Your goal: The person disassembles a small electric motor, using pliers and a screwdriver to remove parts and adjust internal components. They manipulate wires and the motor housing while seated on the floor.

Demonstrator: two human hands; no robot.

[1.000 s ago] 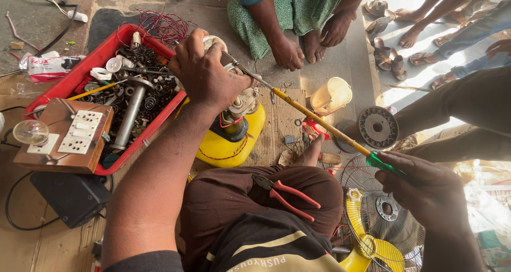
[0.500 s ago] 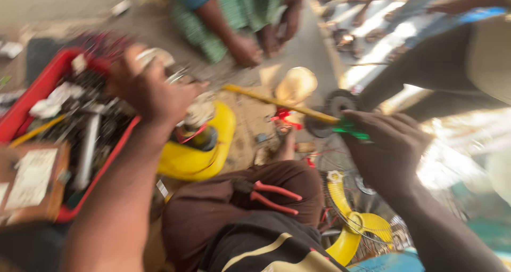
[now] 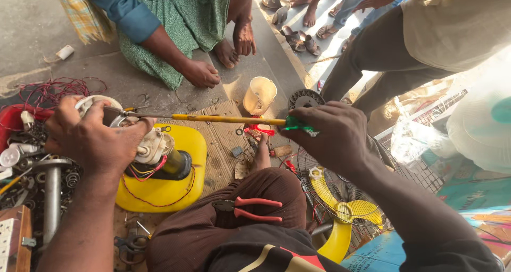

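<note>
**Long screwdriver set against a fan motor on its yellow base**

At the far left a red plastic tray holds a jumble of metal parts, with a steel tube lying among them and a tangle of thin red wire on the concrete behind. The left hand is closed over the top of a small white-and-metal fan motor, fingers curled around its upper end and steadying it. The motor sits on a yellow rounded plastic base, red and yellow leads trailing from it.

A long screwdriver with a yellow shaft and green handle runs almost level from the motor across to the right. Its tip lies at the left hand, hidden behind the fingers, so I cannot tell what it bears on. The right hand is wrapped tight round the green handle.

On the person's brown-trousered lap rest red-handled pliers. Beyond, a cream plastic cup stands on the ground, and to the right a round wire fan guard lies under a yellow fan blade. Other people sit and stand around the edge.

The step appears to be working the tip into the motor's top; next likely needs steady pressure and a firm left-hand hold.
</note>
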